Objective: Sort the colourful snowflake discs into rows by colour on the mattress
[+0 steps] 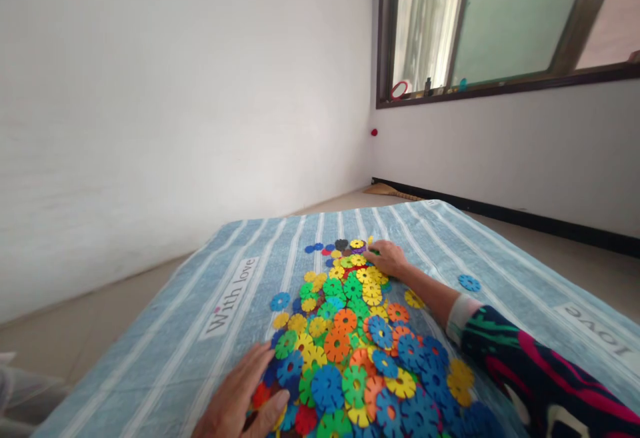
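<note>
Clock read from the middle of the pile, 12 at the table's far end. Slotted plastic discs (337, 345), mostly blue, yellow, green and orange, heaped in a long band down the striped blue cloth (165, 331); blues crowd thickest toward 5 o'clock.

Left hand (245, 391) at 8 o'clock, against the pile's edge — thumb well apart from the fingers, a red disc showing in the gap. No grip seen on it.

Right hand (387, 258) at 1 o'clock, reaching in low, patterned sleeve (540, 371) at 3. Fingers stretched toward a small stack (357, 246) at 12 o'clock, yellow over purple. Tips partly hidden — cannot tell how far open, or whether anything is held.

Strays: one blue disc (469, 283) alone at 2 o'clock; another blue one (280, 301) just outside the pile at 10. Printed "With love" (230, 298) farther out, also near 10.
</note>
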A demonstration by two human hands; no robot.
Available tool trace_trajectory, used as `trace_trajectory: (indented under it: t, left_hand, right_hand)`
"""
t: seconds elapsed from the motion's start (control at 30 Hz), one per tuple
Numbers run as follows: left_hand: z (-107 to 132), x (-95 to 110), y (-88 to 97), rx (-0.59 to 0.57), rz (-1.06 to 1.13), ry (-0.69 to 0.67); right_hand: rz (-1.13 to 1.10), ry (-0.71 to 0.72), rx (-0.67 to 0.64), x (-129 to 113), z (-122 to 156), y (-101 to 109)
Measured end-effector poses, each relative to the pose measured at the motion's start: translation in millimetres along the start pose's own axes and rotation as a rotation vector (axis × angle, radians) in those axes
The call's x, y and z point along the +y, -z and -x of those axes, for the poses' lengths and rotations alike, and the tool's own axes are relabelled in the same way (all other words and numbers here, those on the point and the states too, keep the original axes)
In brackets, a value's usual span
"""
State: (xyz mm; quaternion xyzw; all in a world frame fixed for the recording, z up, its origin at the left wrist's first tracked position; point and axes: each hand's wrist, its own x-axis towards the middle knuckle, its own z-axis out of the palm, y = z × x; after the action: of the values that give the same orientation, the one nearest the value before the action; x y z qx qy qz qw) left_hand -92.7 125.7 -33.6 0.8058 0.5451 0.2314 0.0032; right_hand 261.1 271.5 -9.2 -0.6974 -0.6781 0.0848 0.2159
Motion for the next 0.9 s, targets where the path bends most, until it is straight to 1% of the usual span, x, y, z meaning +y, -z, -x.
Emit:
trace_trajectory:
  t: [0.13,0.17,0.2,0.3,0.37,0.4,0.43,0.47,0.5,0.57,0.6,0.63,0.7,0.73,0.77,0.8,0.83,0.9]
  left_hand:
    - [-1.5,4.4,-0.8,0.0,0.054,0.071]
    - [-1.6,5.3,-1.2,-0.002,0.067,0.095]
    - [-1.7,5.8,-1.5,-0.006,0.081,0.121]
    - [-1.7,6.9,0.4,-0.011,0.144,0.193]
    - [-2.0,8.7,4.3,-0.022,0.197,0.23]
    - [-2.2,10.3,6.8,-0.03,0.22,0.248]
    - [-2.4,12.4,9.2,-0.038,0.239,0.26]
    - [-2.5,14.9,11.2,-0.038,0.254,0.27]
    - [-2.4,17.5,12.8,-0.03,0.268,0.275]
    - [-1.6,22.0,14.0,0.019,0.297,0.264]
    - [-0.9,23.4,13.6,0.046,0.31,0.257]
    - [0.0,24.1,12.8,0.071,0.317,0.254]
    - [1.9,22.9,10.5,0.08,0.32,0.253]
    - [2.8,21.3,9.3,0.065,0.319,0.25]
    - [3.7,19.4,8.1,0.045,0.318,0.247]
    - [4.4,17.5,7.1,0.022,0.318,0.243]
    - [5.0,15.6,6.3,0.003,0.321,0.24]
    - [5.6,12.9,5.0,-0.018,0.333,0.236]
  right_hand:
    - [-0.079,0.24,-0.077,-31.8,55.0,-2.8]
    - [-0.168,0.324,-0.082,-39.0,70.5,-2.7]
    - [-0.256,0.375,-0.085,-46.2,86.2,-2.1]
    - [-0.441,0.488,-0.149,-69.4,128.9,2.6]
    - [-0.503,0.509,-0.222,-84.2,144.6,8.2]
    - [-0.494,0.496,-0.269,-90.2,145.2,11.5]
    - [-0.463,0.463,-0.294,-94.7,139.7,14.8]
    - [-0.414,0.406,-0.269,-97.6,128.0,18.0]
    - [-0.369,0.367,-0.204,-98.9,110.6,20.5]
    - [-0.219,0.303,-0.023,-97.5,64.2,22.5]
    - [-0.111,0.245,0.008,-95.7,39.4,21.4]
    - [-0.018,0.144,-0.01,-93.9,16.5,18.9]
    - [0.012,0.079,-0.05,-92.0,-15.8,9.5]
    - [0.022,0.068,-0.071,-92.4,-22.7,3.4]
    - [0.024,0.075,-0.085,-93.9,-22.9,-2.9]
    - [0.028,0.089,-0.097,-96.1,-16.8,-8.4]
    - [0.031,0.108,-0.109,-98.7,-5.2,-12.5]
    - [0.024,0.164,-0.161,-104.2,28.5,-13.8]
